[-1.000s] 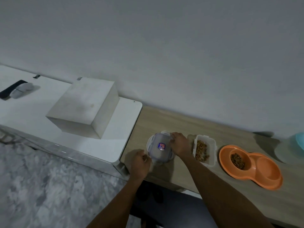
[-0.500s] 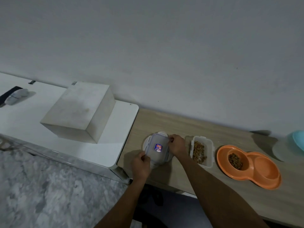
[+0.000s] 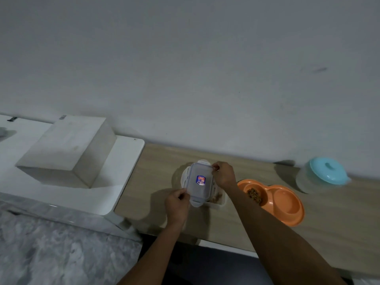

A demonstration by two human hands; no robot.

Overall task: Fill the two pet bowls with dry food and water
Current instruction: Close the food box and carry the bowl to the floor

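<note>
Nearest, left of the bowl (image 3: 296, 219), the left hand (image 3: 177, 202) pinches the near corner of a clear lid (image 3: 200, 181). The lid lies askew over the food tub (image 3: 218, 202), which sits just beside the bowl's left end with only its near corner showing; whether the lid rests on the rim or hangs above it I cannot tell. Past that, the right hand (image 3: 224, 174) pinches the lid's far corner, its forearm crossing close by the bowl's near left rim. If the lid is pressed down while it is skewed, one clip could probably catch, tilt the tub and scatter food over the counter (image 3: 339, 223). A careless draw of that forearm could also nudge the bowl. The bowl's left well holds kibble (image 3: 255, 195) and its right well looks dry, so the water step seems undone. A white disc (image 3: 183, 176) peeks from under the lid, further left of the bowl. Farthest, right of the bowl and apart from it, stands the jug (image 3: 314, 182) with its teal cap (image 3: 327, 168) on. Pouring from it into so shallow a well could likely slop over into the kibble.
</note>
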